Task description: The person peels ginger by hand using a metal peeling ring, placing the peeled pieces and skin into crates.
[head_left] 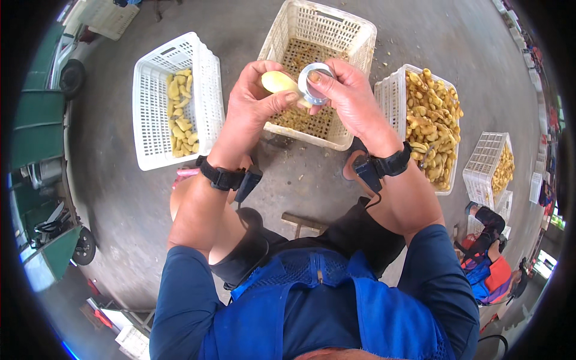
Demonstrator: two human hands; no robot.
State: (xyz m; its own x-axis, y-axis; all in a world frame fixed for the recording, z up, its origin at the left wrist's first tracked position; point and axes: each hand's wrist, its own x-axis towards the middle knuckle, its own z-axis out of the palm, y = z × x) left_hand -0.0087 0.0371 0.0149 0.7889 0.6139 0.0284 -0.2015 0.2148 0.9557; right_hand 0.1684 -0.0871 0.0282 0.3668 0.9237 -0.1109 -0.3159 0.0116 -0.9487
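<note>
Over the middle crate, my left hand (245, 96) is closed around a pale yellow, peeled-looking piece of ginger (278, 81). My right hand (357, 105) grips a round silvery metal ring-shaped tool (302, 84), its thumb across the top. The tool sits against the right end of the ginger, where my fingers partly hide the contact. Below both hands stands the white plastic crate (345, 29), with brownish-yellow scraps (300, 55) over its slotted bottom. Black straps with small dark boxes circle both my wrists.
At left, a white crate (210, 90) holds pale ginger pieces (181, 87). A crate heaped with rougher ginger (433, 120) stands at right, another filled crate (477, 165) beyond. Another person (489, 264) is at far right. A green wheeled vehicle (37, 126) stands at far left.
</note>
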